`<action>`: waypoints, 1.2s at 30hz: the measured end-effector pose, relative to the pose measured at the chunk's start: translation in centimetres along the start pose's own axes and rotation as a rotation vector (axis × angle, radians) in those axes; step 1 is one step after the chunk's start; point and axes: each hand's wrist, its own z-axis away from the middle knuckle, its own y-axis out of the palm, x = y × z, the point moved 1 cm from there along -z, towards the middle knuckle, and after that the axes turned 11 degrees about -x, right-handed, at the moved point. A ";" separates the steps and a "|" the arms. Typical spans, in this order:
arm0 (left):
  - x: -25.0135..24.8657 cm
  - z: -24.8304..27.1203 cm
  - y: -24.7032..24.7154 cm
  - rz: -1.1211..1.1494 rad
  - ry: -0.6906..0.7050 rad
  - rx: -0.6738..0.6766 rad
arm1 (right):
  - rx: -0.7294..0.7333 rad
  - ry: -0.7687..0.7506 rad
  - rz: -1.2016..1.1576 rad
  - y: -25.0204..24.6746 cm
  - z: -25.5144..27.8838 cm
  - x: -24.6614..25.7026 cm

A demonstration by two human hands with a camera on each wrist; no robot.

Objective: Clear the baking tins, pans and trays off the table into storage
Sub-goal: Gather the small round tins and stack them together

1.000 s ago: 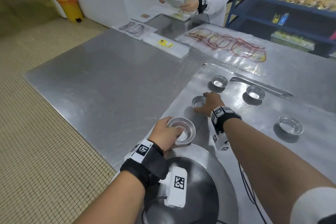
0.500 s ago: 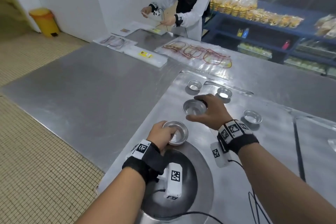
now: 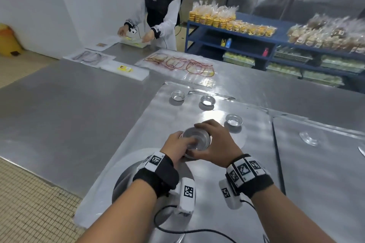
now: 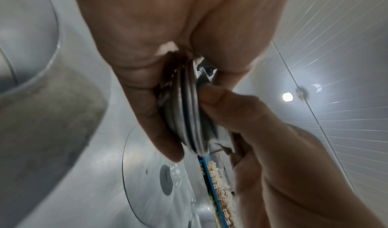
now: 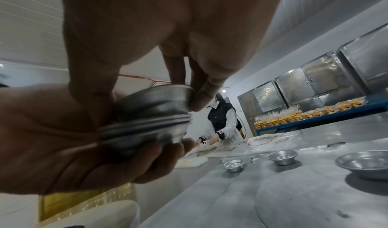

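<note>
Both hands meet above the steel table (image 3: 79, 116). My left hand (image 3: 178, 147) grips a small stack of round metal tins (image 5: 144, 132) from below, its thumb over the rim. My right hand (image 3: 213, 144) pinches another tin (image 3: 196, 139) by its rim, sitting just on top of that stack. The right wrist view shows this top tin (image 5: 159, 97) tilted and partly nested. Three loose tins stay on the table: far left tin (image 3: 178, 95), middle tin (image 3: 207, 100), right tin (image 3: 234, 120).
A large round metal pan (image 3: 126, 179) lies under my forearms, with a black cable (image 3: 177, 229) across it. Plastic bags (image 3: 181, 65) lie further back. Another person (image 3: 158, 12) works at the table's far end. Blue shelves (image 3: 276, 45) hold packed baked goods.
My right hand lifted a tin off the table and carried it toward me onto the stack in my left hand. My left hand rose slightly. The head view tilted up.
</note>
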 end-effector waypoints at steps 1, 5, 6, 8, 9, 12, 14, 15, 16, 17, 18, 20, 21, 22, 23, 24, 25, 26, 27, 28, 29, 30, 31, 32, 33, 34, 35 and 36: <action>0.2 0.0 0.5 -0.032 0.014 0.010 | -0.001 0.008 0.001 -0.3 0.4 -0.3; 0.9 0.0 2.4 -0.065 0.029 0.032 | -0.022 0.028 -0.012 -1.3 1.7 -1.7; 0.9 0.0 2.8 -0.066 0.030 0.038 | -0.025 0.029 -0.008 -1.5 2.0 -2.0; 1.2 -0.1 3.6 -0.070 0.028 0.055 | -0.034 0.032 0.004 -2.0 2.5 -2.5; 1.3 -0.2 4.0 -0.072 0.027 0.061 | -0.037 0.034 0.012 -2.2 2.7 -2.8; 1.8 -0.5 5.1 -0.084 0.020 0.071 | -0.026 0.048 0.027 -2.8 3.2 -3.7; 2.1 -0.7 5.7 -0.099 0.017 0.073 | 0.011 0.074 0.017 -3.2 3.3 -4.8; 2.3 -0.9 5.9 -0.100 0.015 0.071 | 0.034 0.087 0.018 -3.4 3.3 -5.4; 2.4 -1.2 6.1 -0.100 0.012 0.068 | 0.058 0.106 0.021 -3.5 3.2 -6.3; 2.5 -1.4 6.3 -0.099 0.009 0.068 | 0.077 0.130 0.025 -3.7 3.1 -7.2; 2.6 -1.7 6.4 -0.098 0.003 0.068 | 0.094 0.157 0.035 -3.7 2.9 -8.1; 2.7 -2.2 6.5 -0.096 -0.010 0.064 | 0.110 0.203 0.090 -3.7 2.4 -9.9; 2.8 -2.5 6.6 -0.096 -0.015 0.060 | 0.101 0.229 0.124 -3.5 2.0 -10.9; 2.8 -2.9 6.7 -0.095 -0.020 0.056 | 0.088 0.253 0.159 -3.4 1.6 -11.9; 2.9 -3.3 6.8 -0.091 -0.022 0.053 | 0.082 0.278 0.201 -3.2 1.0 -12.8; 2.9 -3.6 7.0 -0.088 -0.024 0.047 | 0.074 0.298 0.246 -3.1 0.4 -13.7; 2.9 -3.9 7.1 -0.085 -0.026 0.043 | 0.063 0.319 0.294 -3.1 -0.4 -14.4; 2.8 -4.2 7.2 -0.081 -0.031 0.039 | 0.048 0.335 0.338 -3.0 -1.3 -15.3; 2.8 -4.5 7.4 -0.077 -0.036 0.036 | 0.044 0.349 0.376 -2.9 -2.3 -16.2; 2.8 -4.8 7.5 -0.074 -0.042 0.030 | 0.051 0.366 0.410 -2.8 -3.4 -17.0; 2.8 -5.1 7.6 -0.071 -0.045 0.027 | 0.059 0.381 0.447 -2.7 -4.5 -17.9; 2.8 -5.4 7.7 -0.069 -0.048 0.021 | 0.064 0.397 0.477 -2.6 -5.6 -18.7; 2.9 -5.7 7.8 -0.068 -0.051 0.018 | 0.072 0.414 0.509 -2.4 -6.5 -19.4; 2.9 -6.0 7.8 -0.068 -0.055 0.015 | 0.073 0.425 0.536 -2.2 -7.3 -20.2; 3.0 -6.2 7.9 -0.066 -0.060 0.015 | 0.083 0.426 0.574 -1.9 -8.1 -21.0; 3.1 -6.5 7.9 -0.063 -0.068 0.014 | 0.091 0.428 0.602 -1.6 -8.9 -22.0; 3.2 -6.6 8.0 -0.058 -0.077 0.015 | 0.099 0.428 0.616 -1.3 -9.5 -22.6; 3.3 -6.8 7.9 -0.051 -0.087 0.010 | 0.102 0.431 0.624 -1.0 -10.1 -23.4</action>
